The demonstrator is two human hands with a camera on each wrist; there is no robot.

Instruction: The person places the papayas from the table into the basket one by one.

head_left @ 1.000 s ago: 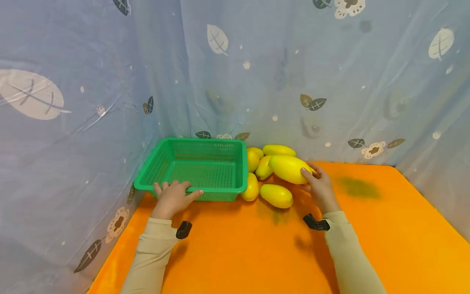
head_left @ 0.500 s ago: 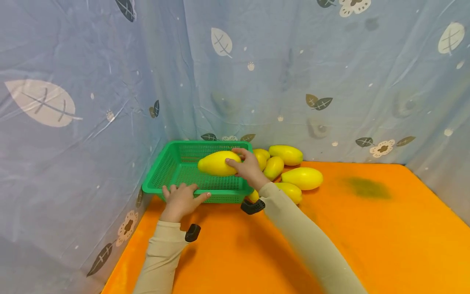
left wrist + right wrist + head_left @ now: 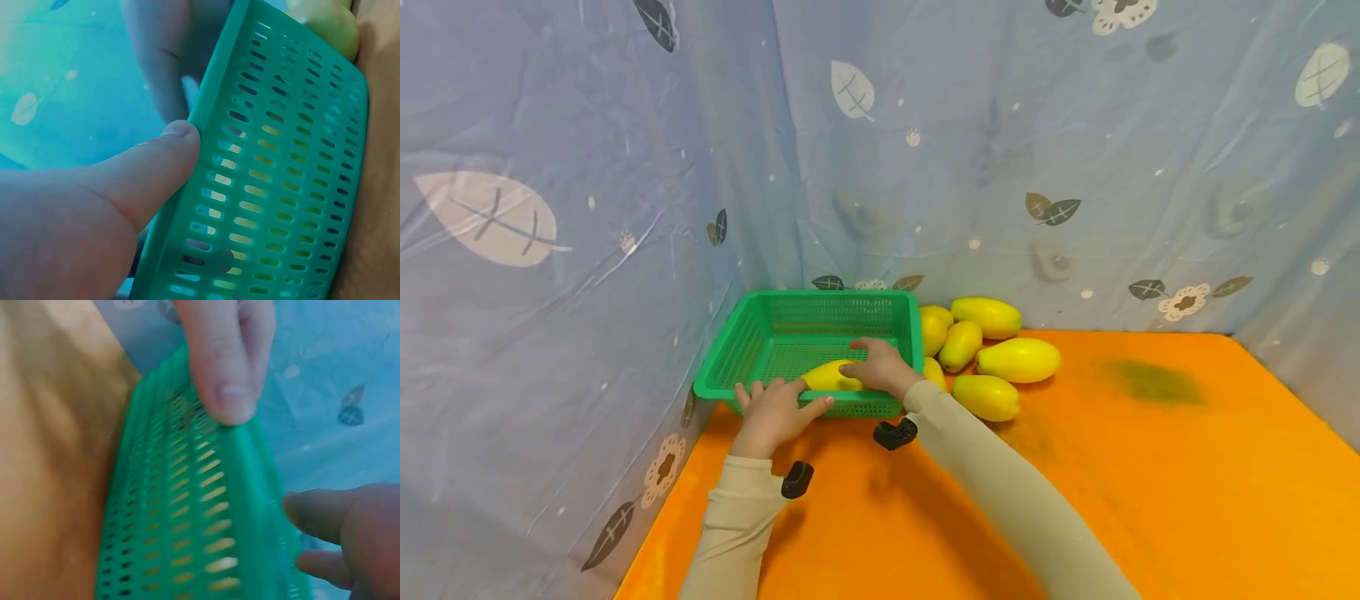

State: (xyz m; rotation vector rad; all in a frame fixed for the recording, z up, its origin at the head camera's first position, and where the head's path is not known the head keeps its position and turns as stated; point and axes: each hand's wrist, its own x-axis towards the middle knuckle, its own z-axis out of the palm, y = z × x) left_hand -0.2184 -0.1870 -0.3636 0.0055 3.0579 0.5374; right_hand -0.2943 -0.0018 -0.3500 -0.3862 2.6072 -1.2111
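- Yellow fruit [image 3: 825, 379] seen inside the green basket [image 3: 831, 313], lengthwise just behind the near wall; right end covered by the right hand [image 3: 880, 367], lower part by the rim. Yellow also seen through the wall slots in both wrist views.
- Right hand reached over the basket's near right corner. Fingers parted and extended, thumb seen overlapping the fruit; no firm hold shown, and whether contact is made cannot be told.
- Near rim pinched by the left hand [image 3: 772, 412]: thumb laid along the outside, other fingers hooked over to the inner side, only slightly apart across the rim.
- Basket set upright at the left rear of the orange worktop [image 3: 1150, 500], close to the leaf-printed sheet [image 3: 962, 183].
- More yellow fruits [image 3: 986, 398] clustered to the right of the basket, several touching, one partly hidden behind its corner.
- Pale sleeves [image 3: 1000, 487] worn on both arms; black wrist devices [image 3: 797, 480] strapped at both wrists.
- Dull green stain [image 3: 1157, 382] noted on the worktop, right of the cluster.
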